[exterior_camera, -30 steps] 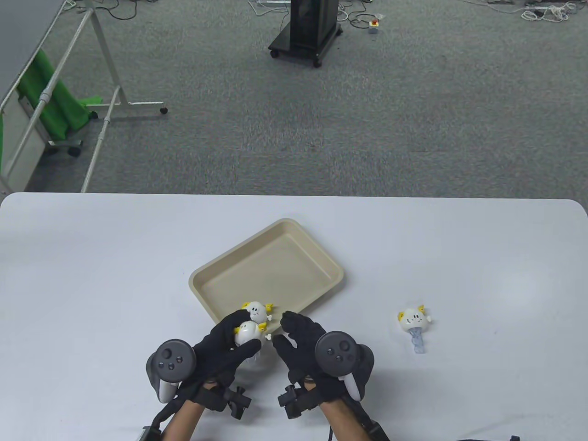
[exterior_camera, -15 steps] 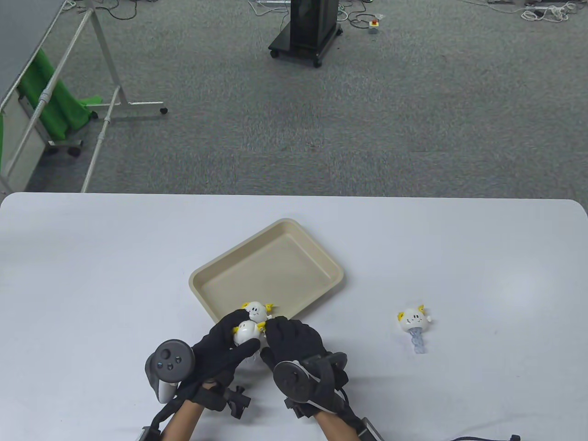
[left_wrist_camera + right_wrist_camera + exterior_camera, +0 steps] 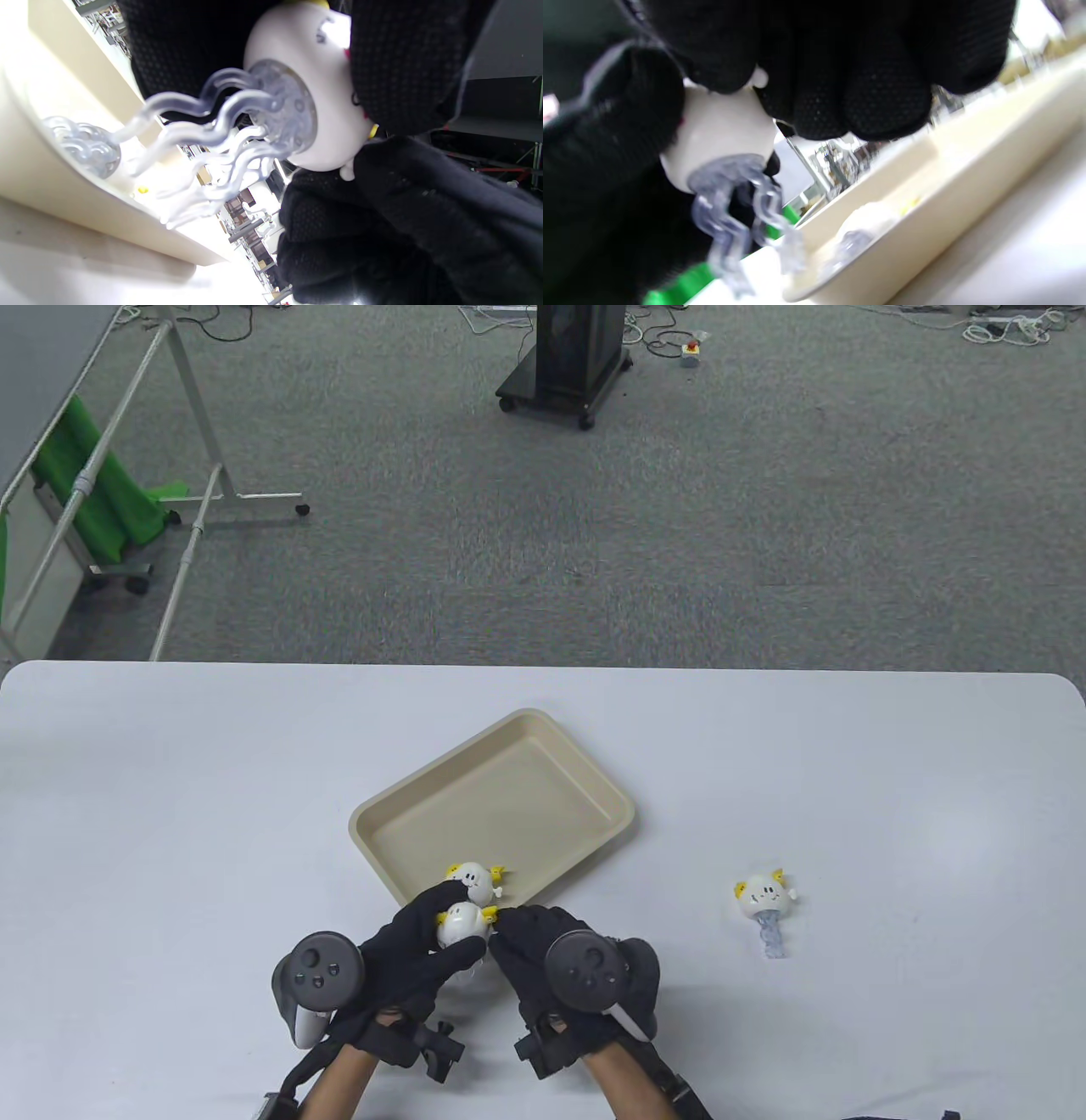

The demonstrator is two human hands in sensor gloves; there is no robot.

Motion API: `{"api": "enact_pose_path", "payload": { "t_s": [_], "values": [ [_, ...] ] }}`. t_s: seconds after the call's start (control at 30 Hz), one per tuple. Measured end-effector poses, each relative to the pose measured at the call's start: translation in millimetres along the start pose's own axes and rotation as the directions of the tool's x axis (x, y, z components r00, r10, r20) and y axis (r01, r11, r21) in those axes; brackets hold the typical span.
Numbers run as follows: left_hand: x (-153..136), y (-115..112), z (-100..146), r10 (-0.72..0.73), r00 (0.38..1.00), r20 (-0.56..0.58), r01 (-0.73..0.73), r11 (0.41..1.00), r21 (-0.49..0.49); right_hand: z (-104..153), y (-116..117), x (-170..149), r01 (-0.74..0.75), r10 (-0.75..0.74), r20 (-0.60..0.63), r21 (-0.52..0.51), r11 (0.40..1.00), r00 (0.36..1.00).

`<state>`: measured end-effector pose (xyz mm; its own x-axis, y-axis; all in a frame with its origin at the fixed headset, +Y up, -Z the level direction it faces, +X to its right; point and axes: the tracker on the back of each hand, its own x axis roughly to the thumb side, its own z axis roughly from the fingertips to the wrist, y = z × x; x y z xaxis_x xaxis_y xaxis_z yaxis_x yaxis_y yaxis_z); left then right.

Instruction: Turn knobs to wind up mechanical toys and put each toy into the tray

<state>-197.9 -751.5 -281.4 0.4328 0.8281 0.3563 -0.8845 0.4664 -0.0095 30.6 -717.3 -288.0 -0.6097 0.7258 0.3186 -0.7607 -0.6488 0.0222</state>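
My left hand (image 3: 424, 933) holds a white jellyfish toy (image 3: 462, 922) with yellow ears just in front of the beige tray (image 3: 585, 776). Its clear tentacles (image 3: 220, 123) hang free below the body (image 3: 326, 127). My right hand (image 3: 511, 925) pinches the small white knob (image 3: 348, 171) on the toy's right side. The same knob (image 3: 759, 78) shows between the right hand's fingers (image 3: 865, 84). A second toy (image 3: 472, 880) lies in the tray's near corner. A third toy (image 3: 764, 899) lies on the table to the right.
The white table (image 3: 170, 814) reaches out on both sides of the tray. Beyond its far edge are grey carpet, a black wheeled stand (image 3: 567, 360) and a white rack with green cloth (image 3: 102, 500).
My right hand closed its fingers on the held toy's knob and rolled at the wrist, first to the left, then partly back. The left hand kept the toy almost still.
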Motion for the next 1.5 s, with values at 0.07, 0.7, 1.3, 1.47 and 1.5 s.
{"api": "enact_pose_path", "payload": {
  "t_s": [0.07,0.7,1.3,1.47,1.5],
  "values": [
    [1.6,-2.6,-0.4,-0.016,1.0,0.01,0.016,1.0,-0.014,-3.1,-1.6,-14.5,0.158,-0.152,-0.129,0.039,0.987,0.98],
    [-1.4,-4.8,1.0,-0.01,1.0,-0.009,0.01,1.0,-0.006,2.5,0.8,-36.7,0.375,-0.368,-0.358,-0.054,0.926,0.858],
    [-4.6,3.3,1.4,0.021,1.0,-0.023,-0.02,0.999,0.042,24.4,18.6,31.3,-0.397,0.436,0.162,-0.228,0.889,0.885],
    [-3.5,3.0,1.7,0.033,0.999,-0.026,-0.032,0.999,0.04,24.8,17.9,33.7,-0.422,0.482,0.192,-0.283,0.861,0.855],
    [-3.9,2.7,1.3,0.044,0.999,-0.03,-0.043,0.998,0.034,24.6,17.1,34.7,-0.437,0.504,0.203,-0.297,0.849,0.84]
  ]
}}
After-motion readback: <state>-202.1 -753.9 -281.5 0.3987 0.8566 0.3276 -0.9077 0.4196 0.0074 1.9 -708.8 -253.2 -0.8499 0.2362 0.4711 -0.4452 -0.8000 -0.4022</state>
